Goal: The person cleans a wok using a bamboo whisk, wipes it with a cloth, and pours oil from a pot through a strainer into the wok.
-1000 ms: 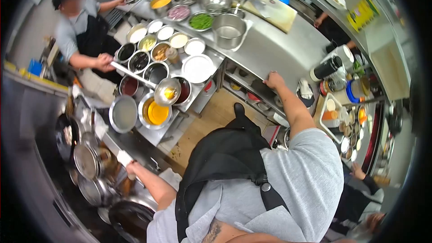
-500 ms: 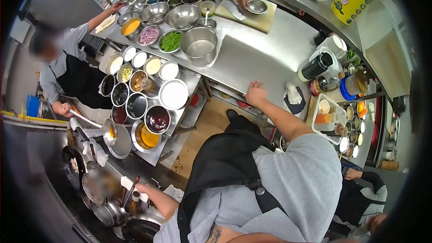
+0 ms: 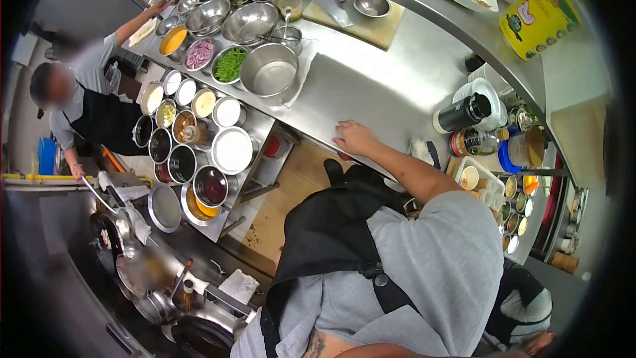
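Observation:
My right hand [image 3: 354,138] rests on the front edge of the steel counter [image 3: 391,109], palm down with its fingers apart and nothing in them. Left of it on the counter stands a large empty steel pot [image 3: 269,69], beside green cut vegetables [image 3: 230,65] in a bowl. My left hand is out of sight; only the sleeve on that side shows. A folded white cloth [image 3: 238,286] lies on the stove's edge near that sleeve.
A co-worker [image 3: 99,116] at the left holds a long-handled ladle over the stove. Sauce containers [image 3: 211,185] crowd the lower table. A cleaver [image 3: 333,8] and bowl [image 3: 371,5] lie on a cutting board. Bottles [image 3: 462,113] stand at the right.
My left hand, earlier at the stove with a white cloth, has gone from view. My right hand has slid left along the counter edge. The co-worker's ladle has moved down toward the stove.

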{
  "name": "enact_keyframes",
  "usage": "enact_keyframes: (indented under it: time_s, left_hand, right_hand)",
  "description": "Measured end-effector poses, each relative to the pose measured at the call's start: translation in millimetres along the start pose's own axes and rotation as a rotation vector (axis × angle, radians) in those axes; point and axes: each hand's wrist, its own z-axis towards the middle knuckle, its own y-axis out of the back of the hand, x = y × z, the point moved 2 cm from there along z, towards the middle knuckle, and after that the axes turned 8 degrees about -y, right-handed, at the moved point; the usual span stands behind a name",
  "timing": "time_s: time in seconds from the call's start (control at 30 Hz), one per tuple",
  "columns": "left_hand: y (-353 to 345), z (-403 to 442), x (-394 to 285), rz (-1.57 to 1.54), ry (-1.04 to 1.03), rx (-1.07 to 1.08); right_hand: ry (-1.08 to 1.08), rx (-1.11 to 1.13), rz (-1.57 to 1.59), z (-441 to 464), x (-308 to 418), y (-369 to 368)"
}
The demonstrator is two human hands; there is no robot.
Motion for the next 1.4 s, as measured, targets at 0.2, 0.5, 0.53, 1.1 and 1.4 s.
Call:
enact_keyframes:
  time_s: [0.2,0.5,0.53,1.1,1.4]
  left_hand:
    - [-18.4,10.5,-22.0,0.075,-0.006,0.078]
    - [-109.2,-83.6,-128.2,0.966,-0.455,0.244]
    - [-123.7,-80.3,-125.7,1.071,-0.56,0.28]
    - [-213.3,-44.4,-21.1,1.303,-0.248,0.691]
    - [-161.9,-94.7,-61.5,1.074,-0.26,0.743]
  right_hand:
    - [0.216,-0.112,0.054,32.2,-5.5,-27.3]
    - [0.304,-0.285,0.086,35.9,13.0,-36.6]
    - [0.317,-0.277,0.076,35.9,12.9,-36.7]
    - [0.287,-0.275,0.08,40.2,16.6,-33.5]
    - [0.277,-0.294,0.082,34.5,13.3,-44.3]
